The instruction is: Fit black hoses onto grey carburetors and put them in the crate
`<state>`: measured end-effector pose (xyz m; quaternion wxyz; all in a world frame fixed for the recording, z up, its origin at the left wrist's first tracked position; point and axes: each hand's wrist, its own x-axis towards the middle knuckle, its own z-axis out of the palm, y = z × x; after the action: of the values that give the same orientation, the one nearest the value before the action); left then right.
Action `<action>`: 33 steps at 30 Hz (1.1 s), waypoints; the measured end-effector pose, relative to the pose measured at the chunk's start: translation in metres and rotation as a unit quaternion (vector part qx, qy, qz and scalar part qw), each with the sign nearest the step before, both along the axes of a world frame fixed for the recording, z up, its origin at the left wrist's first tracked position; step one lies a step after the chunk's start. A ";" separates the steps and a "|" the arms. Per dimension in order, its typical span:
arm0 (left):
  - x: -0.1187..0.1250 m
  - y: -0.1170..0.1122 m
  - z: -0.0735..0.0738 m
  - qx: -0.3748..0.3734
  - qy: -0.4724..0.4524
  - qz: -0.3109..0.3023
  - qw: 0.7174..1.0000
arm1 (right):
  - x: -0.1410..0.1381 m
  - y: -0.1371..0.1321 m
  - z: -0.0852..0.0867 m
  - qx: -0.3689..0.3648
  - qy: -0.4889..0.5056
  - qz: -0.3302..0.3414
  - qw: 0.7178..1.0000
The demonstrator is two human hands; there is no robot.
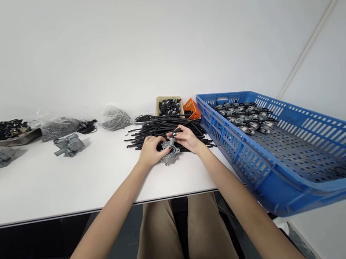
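The left hand (150,150) is clamped around a small grey cast-metal part (170,154) resting on the white table (71,182), just before a pile of thin black tubes (160,128); the right hand (188,138) pinches the part's top; a blue slatted plastic crate (293,159) stands just right.

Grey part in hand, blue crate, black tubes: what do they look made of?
Grey part: looks like cast metal, dull matte grey, lumpy moulded shape; alloy unclear.
Blue crate: moulded plastic, slight sheen, slotted walls and floor.
Black tubes: probably rubber or soft plastic, matte, thin, some slightly bent.
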<state>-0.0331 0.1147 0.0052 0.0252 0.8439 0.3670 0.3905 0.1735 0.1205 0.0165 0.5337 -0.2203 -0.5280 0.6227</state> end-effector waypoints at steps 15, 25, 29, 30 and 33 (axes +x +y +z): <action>0.000 0.000 0.000 -0.008 0.003 0.000 1.000 | -0.002 0.002 -0.002 -0.003 -0.009 0.014 1.000; 0.000 0.001 0.000 -0.009 0.003 -0.001 1.000 | -0.001 0.005 -0.004 -0.005 -0.019 0.004 1.000; 0.000 0.000 0.001 -0.009 0.003 -0.003 1.000 | -0.003 0.006 -0.005 0.004 -0.024 -0.018 1.000; 0.000 0.000 0.001 -0.010 0.003 -0.002 1.000 | -0.004 0.006 -0.005 0.009 -0.026 -0.027 0.999; 0.000 -0.001 0.002 -0.012 0.003 -0.002 1.000 | -0.005 0.006 -0.005 0.024 -0.032 -0.056 0.998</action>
<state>-0.0334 0.1138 0.0069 0.0348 0.8453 0.3700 0.3839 0.1681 0.1269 0.0115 0.5556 -0.2565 -0.5465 0.5717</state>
